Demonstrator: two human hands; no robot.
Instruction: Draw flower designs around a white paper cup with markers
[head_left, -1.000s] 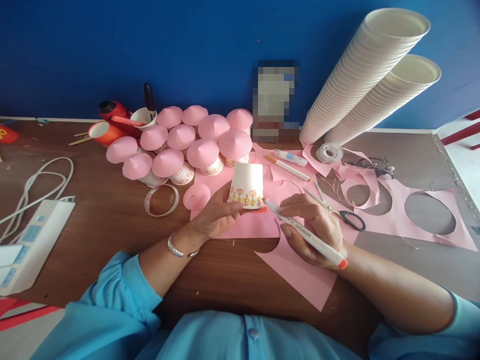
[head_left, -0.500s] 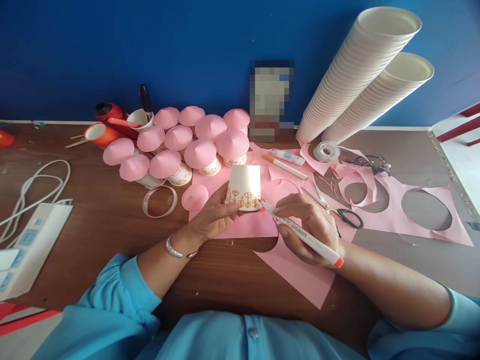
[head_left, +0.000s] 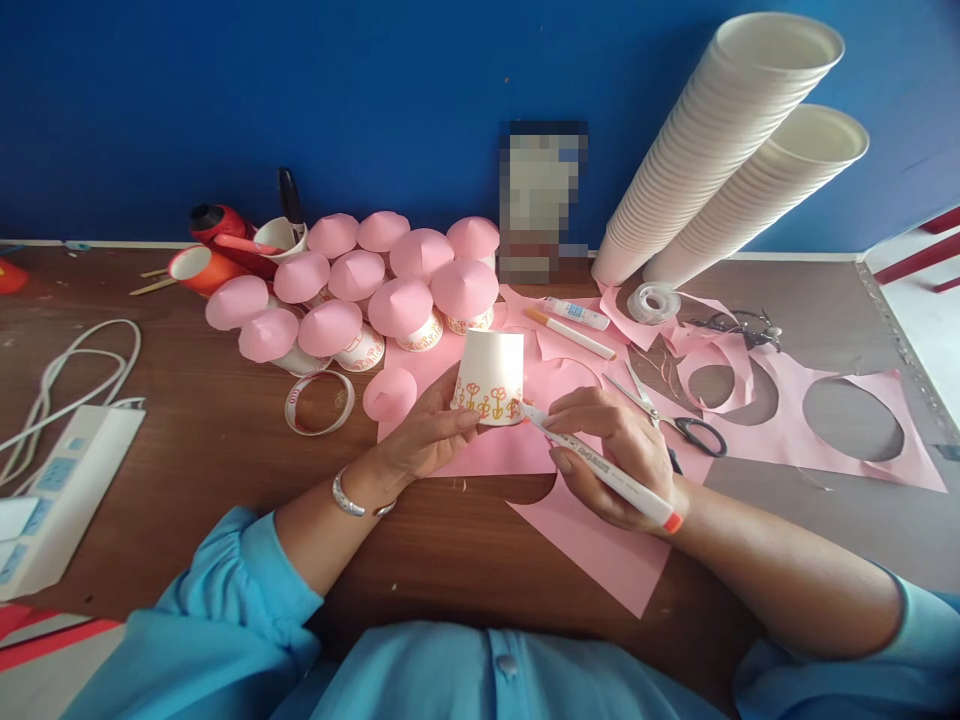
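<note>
My left hand point(head_left: 426, 432) grips an upside-down white paper cup point(head_left: 491, 370) with small orange and yellow flowers drawn round its rim. My right hand point(head_left: 615, 455) is closed on a white marker with an orange end point(head_left: 600, 466); its tip touches the cup's rim on the right. Both hands rest over pink paper point(head_left: 592, 545) on the brown table point(head_left: 210, 440). Behind the cup stands a cluster of cups capped with pink paper cones point(head_left: 375, 290).
Two leaning stacks of white paper cups point(head_left: 720, 150) stand at the back right. Scissors point(head_left: 675, 415), a tape roll point(head_left: 655, 302), a glue tube point(head_left: 577, 314), another marker point(head_left: 570, 334) and cut pink sheets point(head_left: 847, 420) lie to the right. A power strip with cable point(head_left: 60, 480) is at the left.
The marker tip has crept slightly left along the cup's rim, and the cup has turned a little in my left hand. The view shifted slightly.
</note>
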